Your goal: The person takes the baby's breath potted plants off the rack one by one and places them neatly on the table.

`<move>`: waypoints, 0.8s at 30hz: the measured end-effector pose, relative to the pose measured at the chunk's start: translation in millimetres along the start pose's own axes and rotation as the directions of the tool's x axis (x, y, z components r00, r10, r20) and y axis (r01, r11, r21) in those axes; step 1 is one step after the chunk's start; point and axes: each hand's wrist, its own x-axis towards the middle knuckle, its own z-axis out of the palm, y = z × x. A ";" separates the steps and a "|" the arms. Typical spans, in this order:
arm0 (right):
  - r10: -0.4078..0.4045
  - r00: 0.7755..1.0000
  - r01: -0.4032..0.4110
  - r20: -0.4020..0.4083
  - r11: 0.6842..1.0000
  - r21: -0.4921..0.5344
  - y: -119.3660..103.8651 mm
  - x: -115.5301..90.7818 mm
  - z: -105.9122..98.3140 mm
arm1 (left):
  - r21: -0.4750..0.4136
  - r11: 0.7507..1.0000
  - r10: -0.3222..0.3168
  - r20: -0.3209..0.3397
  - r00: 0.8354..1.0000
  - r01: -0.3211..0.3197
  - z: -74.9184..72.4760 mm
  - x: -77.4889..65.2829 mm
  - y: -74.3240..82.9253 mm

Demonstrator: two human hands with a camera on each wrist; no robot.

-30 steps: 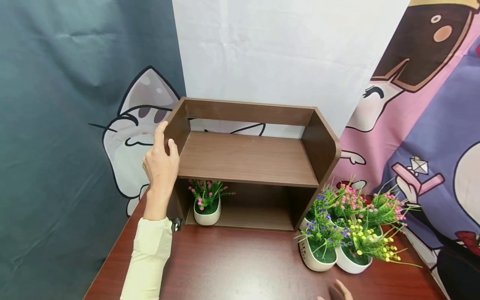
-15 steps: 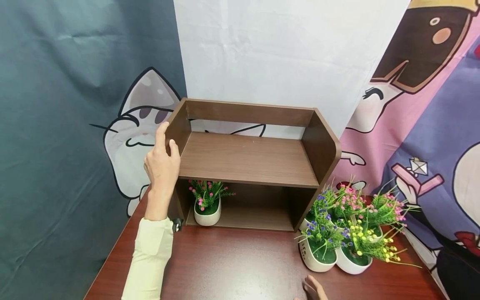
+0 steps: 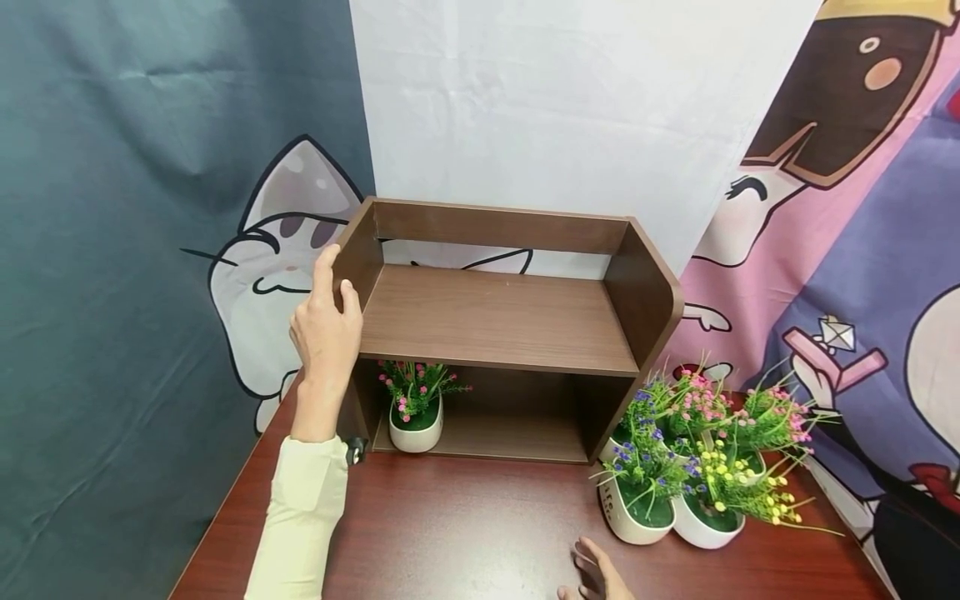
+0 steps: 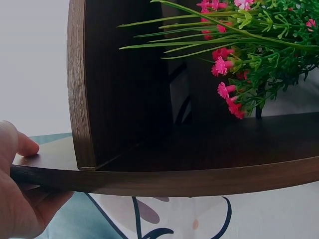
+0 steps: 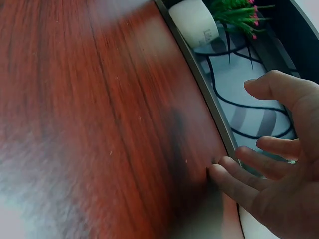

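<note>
A dark brown two-tier wooden shelf point(image 3: 495, 321) stands at the back of the table. My left hand point(image 3: 326, 325) grips the front edge of its left side panel; in the left wrist view the panel point(image 4: 50, 157) runs between thumb and fingers. On the lower tier, at the left, sits a white pot of pink flowers point(image 3: 416, 421). My right hand point(image 3: 603, 579) is low in the head view, partly cut off, in front of the shelf. Its fingers are spread and loosely bent with nothing in them, as the right wrist view shows point(image 5: 289, 194).
Several white pots with artificial flowers crowd the table right of the shelf, among them a blue-flowered pot point(image 3: 637, 508) and a yellow-flowered pot point(image 3: 708, 521). The reddish-brown table point(image 3: 450, 525) stretches in front. Printed cloth point(image 3: 562, 100) hangs behind and at both sides.
My right hand has moved left and slightly farther into view, away from the flower pots on the right. The left hand has stayed on the shelf's side panel.
</note>
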 end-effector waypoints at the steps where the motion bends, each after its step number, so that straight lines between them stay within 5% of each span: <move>1: -0.011 1.000 0.011 0.000 0.999 -0.039 -0.7 0.9 2.2 | 0.001 1.000 -0.002 0.003 1.000 0.002 -0.1 0.2 -0.4; 8: 0.108 0.994 -0.107 -0.001 0.985 -0.137 -13.8 9.6 16.0 | 0.002 1.000 -0.009 0.011 1.000 0.009 0.3 0.9 -0.9; 14: 0.088 0.994 -0.083 0.066 0.994 -0.071 -38.2 20.8 25.6 | 0.021 1.000 -0.004 -0.010 1.000 0.004 0.3 0.5 -2.4; 24: -0.039 0.998 0.040 0.050 0.999 -0.030 -34.8 45.6 42.5 | 0.009 1.000 0.010 -0.010 1.000 -0.010 0.9 0.5 -1.9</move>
